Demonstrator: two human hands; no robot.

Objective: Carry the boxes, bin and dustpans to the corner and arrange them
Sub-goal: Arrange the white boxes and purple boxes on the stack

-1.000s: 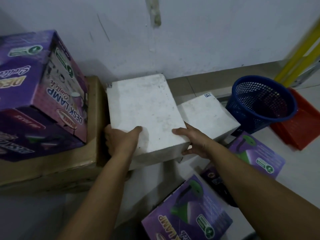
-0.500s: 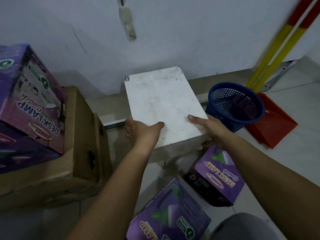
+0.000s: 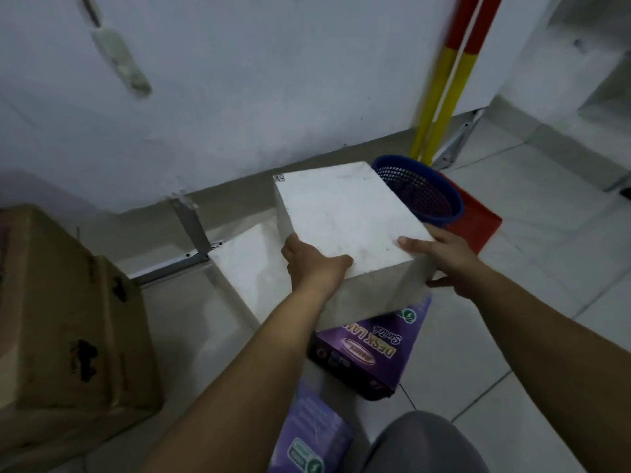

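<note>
I hold a white box (image 3: 345, 216) off the floor between both hands. My left hand (image 3: 312, 264) grips its near left corner and my right hand (image 3: 440, 259) grips its near right side. A second white box (image 3: 252, 268) lies on the floor just left of it. Behind the held box stands a blue mesh bin (image 3: 426, 196), with a red dustpan (image 3: 474, 220) beside it. A purple desk lamp box (image 3: 372, 349) lies on the floor under the held box, and another purple box (image 3: 307, 435) lies near my knee.
A large brown carton (image 3: 68, 322) stands at the left. Red and yellow poles (image 3: 444, 87) lean on the white wall at the back right. A metal bracket (image 3: 191, 240) lies along the wall's base. Tiled floor extends to the right.
The white box has been lifted off the lower white box and carried right, toward the blue bin. My view has swung right, so the purple stack at the left is out of sight.
</note>
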